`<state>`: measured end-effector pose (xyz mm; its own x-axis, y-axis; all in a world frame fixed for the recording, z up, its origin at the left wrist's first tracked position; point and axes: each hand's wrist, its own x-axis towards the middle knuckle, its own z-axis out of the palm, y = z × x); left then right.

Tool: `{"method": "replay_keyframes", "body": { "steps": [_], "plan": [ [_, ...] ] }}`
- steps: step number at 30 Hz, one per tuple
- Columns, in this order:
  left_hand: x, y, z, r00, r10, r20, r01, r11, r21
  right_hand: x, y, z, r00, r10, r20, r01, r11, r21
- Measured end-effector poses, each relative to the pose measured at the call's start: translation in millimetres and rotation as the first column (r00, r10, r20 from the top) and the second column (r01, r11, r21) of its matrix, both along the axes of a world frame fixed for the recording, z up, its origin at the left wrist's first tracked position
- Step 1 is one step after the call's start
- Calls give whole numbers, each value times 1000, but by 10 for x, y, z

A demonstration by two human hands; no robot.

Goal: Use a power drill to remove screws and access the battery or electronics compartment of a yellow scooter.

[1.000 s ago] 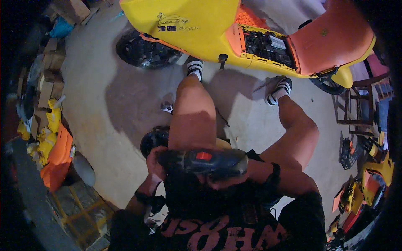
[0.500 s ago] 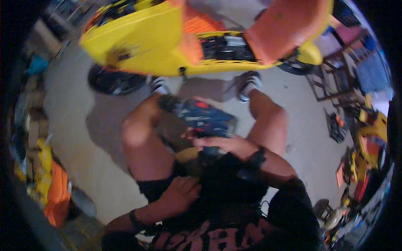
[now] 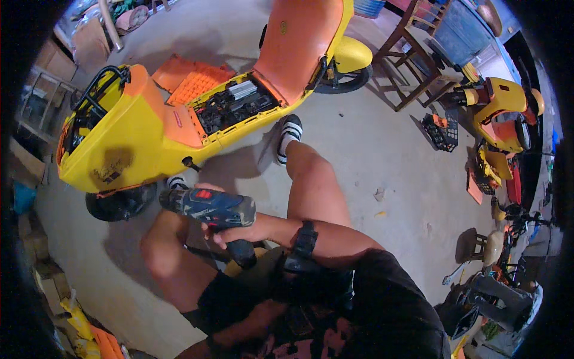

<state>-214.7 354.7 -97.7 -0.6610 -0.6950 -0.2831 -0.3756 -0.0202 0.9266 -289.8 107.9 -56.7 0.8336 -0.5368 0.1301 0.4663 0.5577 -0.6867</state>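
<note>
My right hand [image 3: 239, 232] is wrapped around the handle of a dark blue and black cordless drill [image 3: 218, 206], held above my lap. Its chuck points left, toward the yellow scooter. In the shade against my dark clothing lies my left hand [image 3: 266, 312], its fingers too dim to make out. Ahead of me stands the yellow and orange scooter [image 3: 134, 143] with its front to the left. Black parts and wiring [image 3: 239, 105] show in its uncovered floor compartment.
An orange ribbed panel [image 3: 200, 81] lies on the floor beyond the scooter. To the right are a wooden chair [image 3: 412, 60], a black crate [image 3: 441, 131] and a second, smaller yellow scooter [image 3: 508, 110]. A stool [image 3: 491, 248] and a bending person [image 3: 508, 302] are at lower right.
My view has swung to the right, so the scooter sits further left and lower. The drill stays in my right hand and now points left more plainly. My left hand has sunk into shade.
</note>
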Motion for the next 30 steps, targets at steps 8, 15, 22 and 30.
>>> {"method": "replay_keyframes", "body": {
  "steps": [8, 15, 22, 30],
  "plan": [
    [35, -20, 65, 972, -78, 221, 56, 993, 102, 192, -266, -42, 996, -23, 80, 23, 1000, 2],
    [262, -453, 373, 970, 127, 205, -152, 982, 113, 255, -450, 37, 998, -31, 47, 32, 999, -10],
    [348, -921, 499, 918, 326, 224, -390, 840, 377, 358, -516, 83, 996, -37, 81, 34, 999, 34],
    [277, -1204, 482, 904, 427, 21, -414, 862, 292, 409, -649, 78, 996, -84, 21, 86, 990, -110]
  ]
}}
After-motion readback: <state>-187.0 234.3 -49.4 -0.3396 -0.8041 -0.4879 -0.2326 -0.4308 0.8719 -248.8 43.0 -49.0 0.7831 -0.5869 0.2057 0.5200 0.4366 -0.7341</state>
